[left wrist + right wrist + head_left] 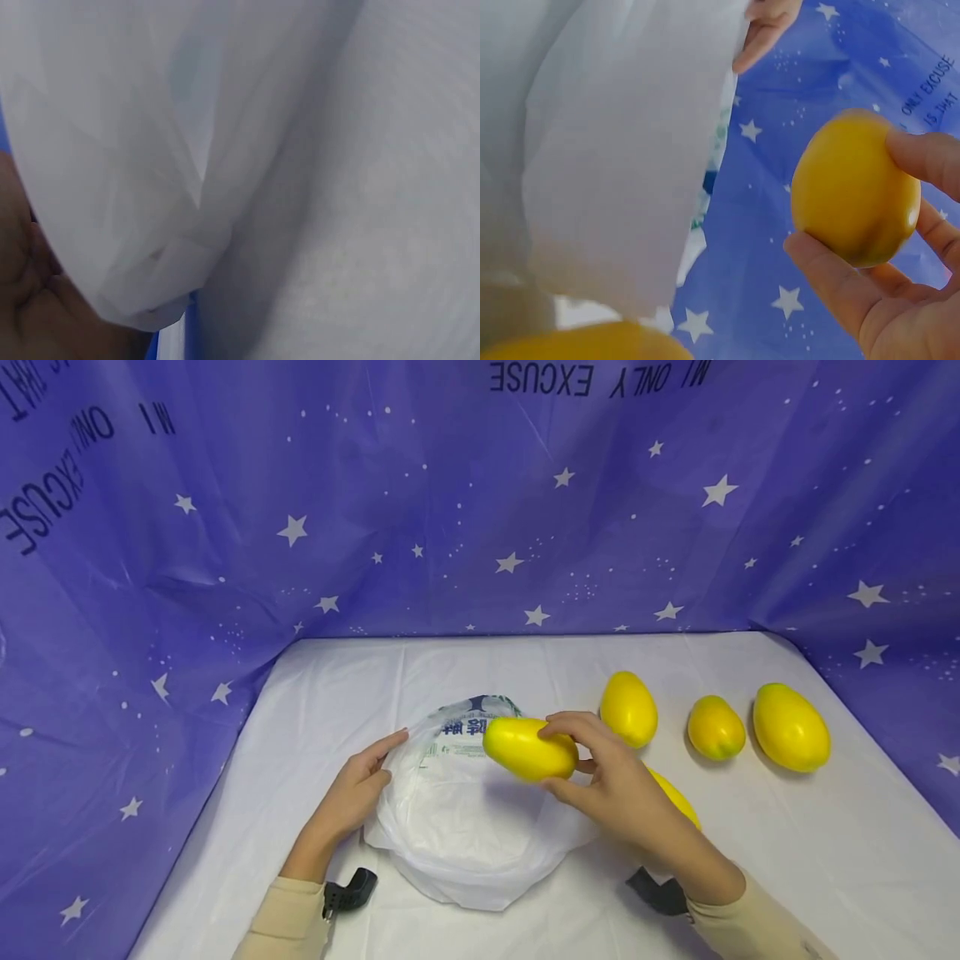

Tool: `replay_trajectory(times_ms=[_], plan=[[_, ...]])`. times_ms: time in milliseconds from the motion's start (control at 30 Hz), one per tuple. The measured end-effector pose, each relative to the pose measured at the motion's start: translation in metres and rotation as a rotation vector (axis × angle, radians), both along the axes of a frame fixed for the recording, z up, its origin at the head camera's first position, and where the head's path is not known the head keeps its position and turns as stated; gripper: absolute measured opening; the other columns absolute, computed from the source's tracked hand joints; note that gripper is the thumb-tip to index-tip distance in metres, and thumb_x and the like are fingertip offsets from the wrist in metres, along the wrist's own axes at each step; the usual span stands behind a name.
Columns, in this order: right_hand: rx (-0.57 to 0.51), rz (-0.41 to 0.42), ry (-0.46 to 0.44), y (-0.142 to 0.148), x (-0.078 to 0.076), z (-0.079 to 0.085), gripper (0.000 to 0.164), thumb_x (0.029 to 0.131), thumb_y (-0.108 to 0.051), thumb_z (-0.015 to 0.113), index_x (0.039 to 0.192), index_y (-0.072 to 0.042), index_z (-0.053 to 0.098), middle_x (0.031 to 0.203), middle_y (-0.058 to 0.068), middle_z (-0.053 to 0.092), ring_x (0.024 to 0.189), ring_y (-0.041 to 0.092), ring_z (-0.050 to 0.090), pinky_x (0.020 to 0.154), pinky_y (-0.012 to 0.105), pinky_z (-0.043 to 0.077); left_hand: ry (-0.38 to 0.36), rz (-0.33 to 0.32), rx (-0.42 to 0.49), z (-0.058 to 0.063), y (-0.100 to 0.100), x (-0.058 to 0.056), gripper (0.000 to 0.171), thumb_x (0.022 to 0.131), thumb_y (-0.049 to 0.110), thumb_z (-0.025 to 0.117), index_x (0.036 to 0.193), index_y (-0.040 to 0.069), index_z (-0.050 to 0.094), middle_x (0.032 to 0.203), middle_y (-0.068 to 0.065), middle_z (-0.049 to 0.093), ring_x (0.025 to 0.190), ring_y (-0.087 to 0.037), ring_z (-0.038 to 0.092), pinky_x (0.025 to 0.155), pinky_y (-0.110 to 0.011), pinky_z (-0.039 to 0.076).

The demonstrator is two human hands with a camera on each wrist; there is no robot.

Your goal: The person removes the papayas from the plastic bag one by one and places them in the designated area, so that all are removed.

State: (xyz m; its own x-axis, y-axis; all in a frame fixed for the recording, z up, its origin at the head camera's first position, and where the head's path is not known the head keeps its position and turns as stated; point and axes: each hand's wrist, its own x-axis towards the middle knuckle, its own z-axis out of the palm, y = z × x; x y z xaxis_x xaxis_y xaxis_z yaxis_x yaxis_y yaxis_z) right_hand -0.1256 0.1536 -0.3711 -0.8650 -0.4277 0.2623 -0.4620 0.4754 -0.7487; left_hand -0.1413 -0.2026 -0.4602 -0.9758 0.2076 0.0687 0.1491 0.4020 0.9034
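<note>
A white translucent plastic bag (480, 881) stands with its mouth wide on the white table, with blue and green print on its far side. My left hand (352, 793) holds the bag's left rim between thumb and fingers; in the left wrist view the film (112, 172) hides part of this hand (45, 300). In my right hand (615, 777) is a yellow mango-like fruit (530, 749) with a greenish tapered end, gripped by thumb and fingertips. It hangs over the right part of the bag's mouth, tip to the left. In the right wrist view the fruit (855, 191) shows end-on.
Another yellow fruit (675, 800) lies partly hidden behind my right wrist. Farther right on the white table (840, 860) lie an egg-shaped fruit (628, 710), a smaller one (716, 728) and a large one (792, 728). A purple-blue starry curtain (450, 510) borders the table's back and sides.
</note>
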Motion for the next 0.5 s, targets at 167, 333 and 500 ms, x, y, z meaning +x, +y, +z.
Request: replay_trajectory(times_ms=[167, 333, 500], plan=[[-0.001, -0.034, 0.074, 0.011, 0.001, 0.003, 0.049, 0.08, -0.02, 0.081, 0.122, -0.029, 0.057, 0.134, -0.01, 0.05, 0.117, 0.012, 0.051, 0.079, 0.03, 0.056, -0.009, 0.012, 0.002, 0.009, 0.003, 0.001, 0.056, 0.089, -0.012, 0.039, 0.144, -0.001, 0.044, 0.152, -0.013, 0.038, 0.141, -0.029, 0.027, 0.113, -0.047, 0.022], [-0.015, -0.059, 0.094, 0.021, 0.003, 0.006, 0.05, 0.079, -0.017, 0.082, 0.122, -0.025, 0.059, 0.133, -0.009, 0.051, 0.115, 0.014, 0.053, 0.079, 0.027, 0.056, -0.009, 0.012, 0.0, 0.008, 0.003, 0.002, 0.057, 0.089, -0.011, 0.04, 0.144, 0.0, 0.045, 0.152, -0.012, 0.039, 0.141, -0.027, 0.028, 0.113, -0.047, 0.023], [0.001, -0.092, 0.124, 0.031, 0.004, 0.007, 0.052, 0.077, -0.014, 0.083, 0.122, -0.024, 0.059, 0.132, -0.006, 0.052, 0.114, 0.015, 0.054, 0.077, 0.027, 0.056, -0.005, 0.001, 0.015, 0.002, 0.0, 0.001, 0.057, 0.09, -0.009, 0.041, 0.145, 0.005, 0.045, 0.152, -0.008, 0.038, 0.141, -0.025, 0.028, 0.112, -0.045, 0.024]])
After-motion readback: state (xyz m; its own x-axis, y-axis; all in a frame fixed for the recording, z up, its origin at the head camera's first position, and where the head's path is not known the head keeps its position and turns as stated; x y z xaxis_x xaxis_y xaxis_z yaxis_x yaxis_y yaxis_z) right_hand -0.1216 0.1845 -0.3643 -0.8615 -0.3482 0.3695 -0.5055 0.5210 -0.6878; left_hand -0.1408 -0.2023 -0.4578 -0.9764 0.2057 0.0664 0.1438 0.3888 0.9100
